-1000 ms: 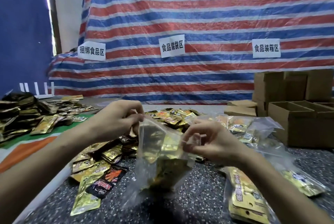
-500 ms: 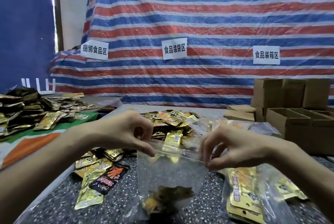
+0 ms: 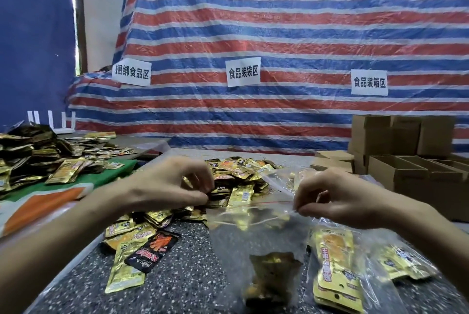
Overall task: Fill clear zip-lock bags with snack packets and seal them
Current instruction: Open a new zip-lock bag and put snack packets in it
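zip-lock bag (image 3: 256, 235) hangs upright over desk (image 3: 187, 278), snack packets (image 3: 274, 273) at 6 o'clock inside | right hand (image 3: 337, 199) pinches 3 o'clock end of zip strip (image 3: 253, 203) | left hand (image 3: 170, 186) probably pinches 9 o'clock end, blurred | strip stretched taut, I'd say for pressing it sealed

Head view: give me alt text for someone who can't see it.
The right hand pinches the zip strip of a clear zip-lock bag held over a speckled table, a few snack packets at its bottom. The left hand curls at the opposite corner, grip unclear. Loose gold packets lie heaped behind; cardboard boxes stand at right.
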Available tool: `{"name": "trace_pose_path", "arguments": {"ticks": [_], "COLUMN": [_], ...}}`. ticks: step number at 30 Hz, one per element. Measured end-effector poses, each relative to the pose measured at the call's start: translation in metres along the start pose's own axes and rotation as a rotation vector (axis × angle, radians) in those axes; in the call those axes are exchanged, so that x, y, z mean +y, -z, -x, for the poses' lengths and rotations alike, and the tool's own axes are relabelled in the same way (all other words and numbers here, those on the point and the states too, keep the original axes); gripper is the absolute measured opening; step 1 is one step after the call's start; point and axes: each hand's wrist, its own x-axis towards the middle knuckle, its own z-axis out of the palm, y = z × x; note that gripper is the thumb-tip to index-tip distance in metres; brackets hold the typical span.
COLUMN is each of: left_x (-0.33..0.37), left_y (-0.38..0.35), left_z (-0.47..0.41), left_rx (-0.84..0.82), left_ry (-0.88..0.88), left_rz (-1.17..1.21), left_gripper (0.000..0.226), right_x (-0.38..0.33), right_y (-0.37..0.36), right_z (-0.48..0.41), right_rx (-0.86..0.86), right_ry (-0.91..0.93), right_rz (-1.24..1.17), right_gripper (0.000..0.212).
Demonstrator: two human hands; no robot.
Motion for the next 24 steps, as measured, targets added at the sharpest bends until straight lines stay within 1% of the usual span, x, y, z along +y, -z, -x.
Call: {"name": "trace_pose_path", "arguments": {"ticks": [2, 3, 4, 5, 6, 7, 8, 10, 12, 14, 16, 17, 20, 22, 24], "left_x": [0.001, 0.002, 0.003, 0.002, 0.002, 0.002, 0.002, 0.001, 0.002, 0.004, 0.007, 0.008, 0.010, 0.008, 0.005], "left_y": [-0.016, -0.023, -0.028, -0.032, -0.033, -0.033, -0.033, -0.033, -0.033, -0.034, -0.040, -0.044, -0.053, -0.052, -0.048], "left_z": [0.003, 0.004, 0.004, 0.005, 0.005, 0.006, 0.006, 0.005, 0.005, 0.007, 0.011, 0.013, 0.015, 0.016, 0.018], "left_rx": [-0.127, -0.194, -0.250, -0.285, -0.294, -0.276, -0.227, -0.105, -0.030, -0.055, -0.126, -0.137, -0.054, 0.008, 0.021], "left_ry": [0.105, 0.123, 0.104, 0.072, 0.042, 0.018, 0.004, -0.021, -0.040, -0.027, -0.024, -0.043, -0.123, -0.105, -0.087], "left_rz": [0.078, 0.091, 0.108, 0.147, 0.198, 0.240, 0.264, 0.249, 0.224, 0.203, 0.168, 0.153, 0.154, 0.196, 0.256], "left_gripper": [0.050, 0.057, 0.055, 0.046, 0.032, 0.019, 0.012, 0.011, 0.011, 0.010, 0.026, 0.028, 0.014, 0.016, 0.014], "right_x": [0.001, 0.002, 0.003, 0.004, 0.006, 0.007, 0.008, 0.010, 0.010, 0.010, 0.008, 0.008, 0.007, 0.007, 0.007], "right_y": [-0.004, -0.005, -0.006, -0.007, -0.008, -0.010, -0.011, -0.012, -0.011, -0.011, -0.012, -0.013, -0.014, -0.011, -0.005], "right_z": [0.000, 0.000, 0.001, 0.001, 0.001, 0.002, 0.002, 0.005, 0.007, 0.010, 0.011, 0.011, 0.010, 0.010, 0.014], "right_rx": [0.052, 0.076, 0.095, 0.108, 0.118, 0.127, 0.135, 0.146, 0.149, 0.147, 0.151, 0.157, 0.176, 0.157, 0.098], "right_ry": [-0.009, -0.014, -0.019, -0.025, -0.029, -0.029, -0.028, -0.029, -0.033, -0.038, -0.037, -0.035, -0.038, -0.049, -0.049], "right_rz": [0.016, 0.022, 0.030, 0.037, 0.044, 0.051, 0.058, 0.063, 0.042, 0.017, 0.014, 0.015, -0.006, -0.040, -0.113], "right_gripper": [0.008, 0.008, 0.007, 0.007, 0.007, 0.008, 0.008, 0.008, 0.009, 0.010, 0.012, 0.012, 0.010, 0.008, 0.007]}}
